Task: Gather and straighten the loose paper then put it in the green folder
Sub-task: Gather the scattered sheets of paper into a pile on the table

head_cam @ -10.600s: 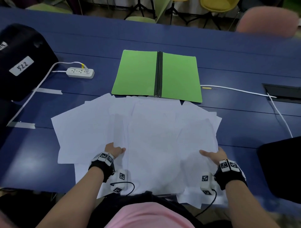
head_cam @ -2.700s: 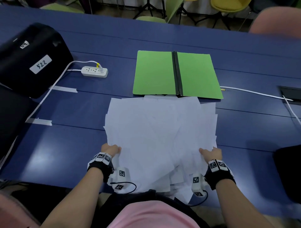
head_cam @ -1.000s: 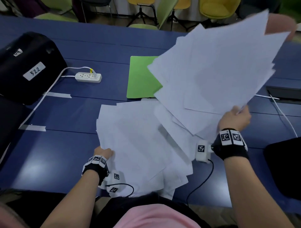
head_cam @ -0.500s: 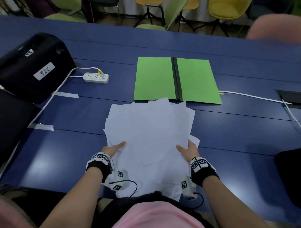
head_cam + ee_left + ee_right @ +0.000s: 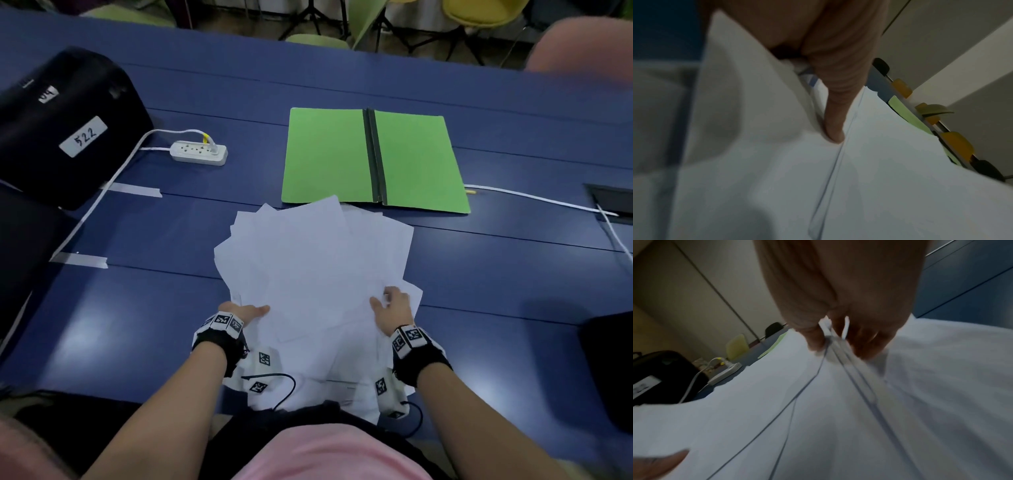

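Observation:
An untidy pile of white paper (image 5: 315, 274) lies on the blue table (image 5: 513, 274) just in front of me. Its far corners touch the near edge of the open green folder (image 5: 329, 157), which lies flat with a black spine. My left hand (image 5: 253, 310) holds the pile's near left edge, with the thumb (image 5: 835, 113) pressing on top and the fingers hidden under the sheets. My right hand (image 5: 387, 298) grips the near right edge. There its fingertips (image 5: 816, 340) pinch several sheet edges of the paper (image 5: 838, 418).
A black case labelled 522 (image 5: 68, 130) sits at the far left, with a white power strip (image 5: 198, 153) and its cord beside it. A white cable (image 5: 534, 198) runs to a table hatch (image 5: 613, 202) on the right. A dark object (image 5: 609, 363) lies at the near right.
A second ago my right hand held a sheaf of sheets high. It has laid them on the pile and now grips the right edge. The left hand has barely moved.

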